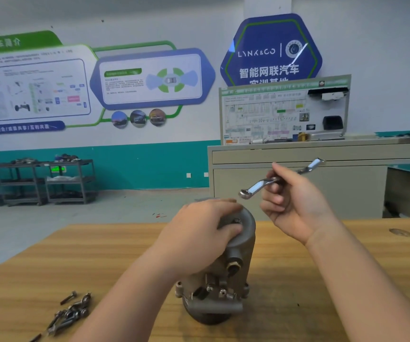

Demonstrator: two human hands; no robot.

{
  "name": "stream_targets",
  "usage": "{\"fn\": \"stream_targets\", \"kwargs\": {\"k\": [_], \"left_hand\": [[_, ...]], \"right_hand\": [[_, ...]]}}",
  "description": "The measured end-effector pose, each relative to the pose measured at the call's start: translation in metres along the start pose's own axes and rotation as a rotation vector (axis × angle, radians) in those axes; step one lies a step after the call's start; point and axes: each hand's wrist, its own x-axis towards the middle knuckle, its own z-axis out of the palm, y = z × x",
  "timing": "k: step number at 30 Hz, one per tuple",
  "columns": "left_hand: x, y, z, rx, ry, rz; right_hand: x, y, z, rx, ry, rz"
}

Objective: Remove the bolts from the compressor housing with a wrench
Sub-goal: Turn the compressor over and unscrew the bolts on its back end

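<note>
Foreground: one wooden table [334,280] bearing a loose heap of removed bolts [69,312] at its near left; the heap overlaps too much for an exact count, though one bolt lies slightly apart at its top. Centre: one compressor housing [226,280], standing upright on the table, metal grey, with a brass fitting on its side. The left hand [199,233] lies over the housing's top, fingers curled round the upper rim, thumb pressed beside one bolt head still seated there. The right hand [295,203] is raised above and to the right of the housing, gripping one offset ring wrench [255,187] by mid-shank; its ring end points left, clear of the housing. Background: one grey cabinet [322,159] carrying one wiring-diagram board [260,114]; two dark shelf trolleys [38,181] against the wall.
</note>
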Motion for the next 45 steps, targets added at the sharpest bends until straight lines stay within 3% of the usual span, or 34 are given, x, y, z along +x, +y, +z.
{"fn": "stream_targets", "kwargs": {"k": [5, 11, 17, 26, 29, 36, 41, 45], "left_hand": [[-0.002, 0.000, 0.001, 0.023, 0.084, -0.070], [-0.001, -0.005, -0.008, 0.000, -0.066, -0.019], [-0.002, -0.006, -0.002, 0.000, 0.075, -0.098], [-0.002, -0.011, -0.022, -0.162, -0.127, -0.100], [-0.002, -0.012, -0.019, -0.140, -0.099, -0.107], [-0.009, -0.002, 0.000, -0.005, 0.087, -0.103], [-0.013, 0.009, 0.008, 0.027, 0.182, -0.088], [-0.012, 0.016, 0.003, 0.124, 0.142, -0.018]], "right_hand": [[0.003, -0.002, -0.009, 0.019, 0.080, 0.051], [0.006, 0.009, -0.014, -0.226, 0.111, 0.047], [0.004, 0.019, -0.008, -0.348, 0.098, -0.031], [-0.001, 0.031, -0.003, -0.469, 0.058, -0.446], [-0.004, 0.033, 0.000, -0.553, 0.035, -0.545], [-0.022, 0.026, 0.001, -0.822, -0.080, -0.967], [-0.034, 0.030, 0.014, -1.097, -0.265, -1.438], [-0.037, 0.053, 0.022, -1.145, -0.114, -1.733]]}}
